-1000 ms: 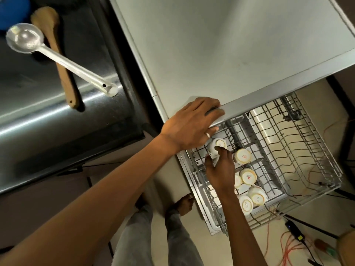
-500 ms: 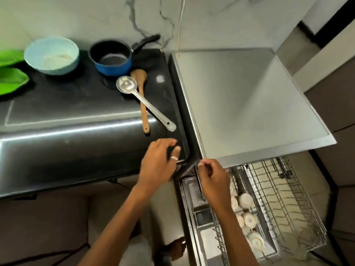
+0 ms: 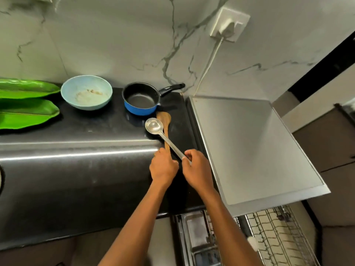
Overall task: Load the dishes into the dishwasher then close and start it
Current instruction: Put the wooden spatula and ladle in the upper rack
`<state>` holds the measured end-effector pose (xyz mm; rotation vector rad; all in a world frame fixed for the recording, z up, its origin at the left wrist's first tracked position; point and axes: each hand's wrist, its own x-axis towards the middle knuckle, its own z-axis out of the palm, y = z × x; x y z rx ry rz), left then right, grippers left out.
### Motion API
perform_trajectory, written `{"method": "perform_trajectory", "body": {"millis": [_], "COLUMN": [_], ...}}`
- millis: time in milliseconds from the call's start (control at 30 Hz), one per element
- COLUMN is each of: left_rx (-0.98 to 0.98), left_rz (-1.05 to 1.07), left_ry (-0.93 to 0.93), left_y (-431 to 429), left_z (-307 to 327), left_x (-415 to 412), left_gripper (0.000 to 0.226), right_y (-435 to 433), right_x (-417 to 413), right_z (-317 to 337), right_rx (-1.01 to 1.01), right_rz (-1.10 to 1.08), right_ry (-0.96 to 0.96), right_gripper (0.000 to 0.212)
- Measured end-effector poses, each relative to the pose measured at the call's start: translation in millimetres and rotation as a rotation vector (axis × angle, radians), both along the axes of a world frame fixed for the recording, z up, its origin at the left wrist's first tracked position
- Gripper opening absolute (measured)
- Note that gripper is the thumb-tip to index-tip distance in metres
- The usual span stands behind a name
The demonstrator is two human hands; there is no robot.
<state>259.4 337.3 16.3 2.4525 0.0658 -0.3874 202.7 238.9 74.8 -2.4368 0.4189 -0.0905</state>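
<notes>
On the black counter (image 3: 86, 131) a steel ladle (image 3: 154, 126) lies across a wooden spoon (image 3: 164, 120). My right hand (image 3: 197, 170) pinches the end of the ladle's handle. My left hand (image 3: 163, 166) is curled round the end of the wooden spoon's handle. Behind them stand a blue saucepan (image 3: 141, 101) and a light blue bowl (image 3: 86, 92) with residue. The dishwasher (image 3: 249, 143) is open to the right, its wire rack (image 3: 278, 239) pulled out at the lower right.
Two green leaf-shaped plates (image 3: 25, 100) lie at the counter's far left. A wall socket with a plug and white cable (image 3: 228, 24) sits above the dishwasher. The counter's front edge runs across the lower left.
Both hands left the rack and the dishwasher's edge and moved up onto the counter. They now hold the ladle and wooden spoon handles. The view tilted up to the wall.
</notes>
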Motion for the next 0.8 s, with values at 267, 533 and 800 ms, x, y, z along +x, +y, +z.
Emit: {"method": "perform_trajectory", "body": {"millis": [267,533,800], "left_rx": [0.046,0.067,-0.806], "left_rz": [-0.042,-0.061,0.194], "left_ry": [0.097,0.099,0.374], "left_y": [58.8,88.9,79.3], "left_z": [8.4,10.0,22.6], "left_x": [-28.4,-26.8,-43.8], "left_gripper": [0.047,0.031,0.012], "right_y": [26.7,47.4,22.2], "right_x": [60.0,39.1,-20.3], "right_z": [-33.1,-22.3,23.4], "right_rx": [-0.466,0.225,0.804], "right_rz": [0.227,-0.035,-0.294], "right_ry": [0.330,0.149,0.088], "right_gripper": [0.042,0.005,0.024]}}
